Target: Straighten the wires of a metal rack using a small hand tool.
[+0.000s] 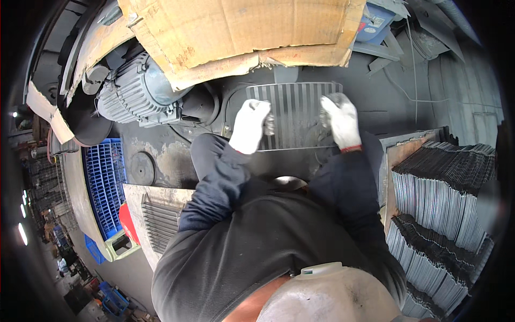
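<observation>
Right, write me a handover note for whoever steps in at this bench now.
Left hand in a white work glove grips the left edge of the grey ribbed metal sheet; right hand, same glove, grips its right edge. The sheet lies flat on the dark machine bed, below the brown cardboard. Stacked ribbed sheets stand at the right; one more ribbed sheet lies at lower left. How many are finished cannot be told.

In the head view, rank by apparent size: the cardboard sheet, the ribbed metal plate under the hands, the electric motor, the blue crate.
1. Cardboard sheet, clearly largest.
2. Ribbed plate and motor look alike; fisheye bending and overlap make ranking unsure.
3. Blue crate, about as big, partly hidden.
</observation>
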The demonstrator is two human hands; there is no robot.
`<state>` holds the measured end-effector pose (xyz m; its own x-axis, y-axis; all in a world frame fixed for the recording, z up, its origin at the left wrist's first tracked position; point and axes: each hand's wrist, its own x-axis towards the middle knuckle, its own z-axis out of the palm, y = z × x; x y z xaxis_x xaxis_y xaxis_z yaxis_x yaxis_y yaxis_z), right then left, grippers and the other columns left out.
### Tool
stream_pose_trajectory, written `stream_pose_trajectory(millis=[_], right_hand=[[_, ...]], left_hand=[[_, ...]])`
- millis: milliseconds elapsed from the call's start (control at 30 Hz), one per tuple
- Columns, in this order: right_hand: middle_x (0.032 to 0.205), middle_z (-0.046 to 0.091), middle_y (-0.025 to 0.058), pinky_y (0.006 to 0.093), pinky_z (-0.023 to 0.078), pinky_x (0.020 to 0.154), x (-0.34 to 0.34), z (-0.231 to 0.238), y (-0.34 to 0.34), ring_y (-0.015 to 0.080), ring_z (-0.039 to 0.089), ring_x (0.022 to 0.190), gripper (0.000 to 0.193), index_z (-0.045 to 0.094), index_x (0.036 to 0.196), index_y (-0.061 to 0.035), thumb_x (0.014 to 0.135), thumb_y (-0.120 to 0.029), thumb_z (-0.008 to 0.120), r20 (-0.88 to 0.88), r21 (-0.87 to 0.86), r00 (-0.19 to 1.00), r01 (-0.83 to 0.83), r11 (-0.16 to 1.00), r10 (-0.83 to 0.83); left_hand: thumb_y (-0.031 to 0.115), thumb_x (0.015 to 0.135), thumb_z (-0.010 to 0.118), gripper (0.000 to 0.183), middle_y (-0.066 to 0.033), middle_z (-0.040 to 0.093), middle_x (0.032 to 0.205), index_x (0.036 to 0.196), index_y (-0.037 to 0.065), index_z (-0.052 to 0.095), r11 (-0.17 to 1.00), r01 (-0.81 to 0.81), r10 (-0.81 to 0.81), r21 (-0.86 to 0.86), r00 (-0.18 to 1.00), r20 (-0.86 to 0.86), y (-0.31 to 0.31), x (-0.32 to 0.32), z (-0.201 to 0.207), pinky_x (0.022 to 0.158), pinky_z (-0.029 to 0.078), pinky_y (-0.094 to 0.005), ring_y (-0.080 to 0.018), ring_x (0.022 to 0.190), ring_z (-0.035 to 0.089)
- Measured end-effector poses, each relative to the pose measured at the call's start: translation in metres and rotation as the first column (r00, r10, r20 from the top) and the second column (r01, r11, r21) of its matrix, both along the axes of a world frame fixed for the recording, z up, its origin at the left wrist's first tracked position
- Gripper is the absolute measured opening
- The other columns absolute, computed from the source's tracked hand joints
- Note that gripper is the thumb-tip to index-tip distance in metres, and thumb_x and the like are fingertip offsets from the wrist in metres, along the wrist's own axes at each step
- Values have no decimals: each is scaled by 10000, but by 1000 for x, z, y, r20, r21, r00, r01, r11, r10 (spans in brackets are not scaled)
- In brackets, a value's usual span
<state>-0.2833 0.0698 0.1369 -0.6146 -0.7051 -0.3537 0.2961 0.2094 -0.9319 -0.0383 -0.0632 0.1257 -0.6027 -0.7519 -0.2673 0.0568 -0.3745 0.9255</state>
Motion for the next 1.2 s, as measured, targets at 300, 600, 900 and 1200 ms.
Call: stream_pose_trajectory(millis=[300, 600, 900, 1200], right_hand=[[826, 680, 10, 292, 506, 576, 35, -5, -33, 107, 616, 641, 198, 714, 1093, -27, 1026, -202, 778, -196, 8, 965, -177, 984, 175], [894, 676, 10, 263, 555, 593, -10, 8, 19, 83, 623, 678, 241, 636, 1239, -34, 1055, -161, 727, 82, 61, 991, -110, 992, 105], [931, 731, 1, 299, 535, 647, 36, -1, -35, 103, 663, 733, 190, 720, 1140, -50, 1049, -216, 733, -26, 60, 937, -346, 936, 348], [959, 711, 49, 289, 551, 640, -15, 22, 30, 138, 667, 754, 366, 640, 1332, -11, 1014, -175, 719, 66, -26, 996, -60, 998, 62]], left_hand=[[238, 1101, 678, 191, -24, 625, 822, 1067, 76, 582, 985, -110, 107, 129, 994, 36, -13, 48, -5, 595, 562, -314, -117, 662, 610], [222, 1061, 732, 166, -24, 669, 861, 1070, 69, 667, 987, -6, 1, 162, 1000, 30, -8, -11, 4, 579, 549, -308, -107, 676, 614], [196, 1078, 694, 129, -20, 667, 849, 1103, 74, 660, 938, -164, 142, 307, 986, 94, -41, 65, 12, 630, 587, -320, -145, 685, 652], [185, 1068, 698, 183, -61, 686, 876, 1134, 22, 645, 955, 105, -82, 278, 992, -91, -13, -16, 3, 638, 588, -332, -178, 670, 663]])
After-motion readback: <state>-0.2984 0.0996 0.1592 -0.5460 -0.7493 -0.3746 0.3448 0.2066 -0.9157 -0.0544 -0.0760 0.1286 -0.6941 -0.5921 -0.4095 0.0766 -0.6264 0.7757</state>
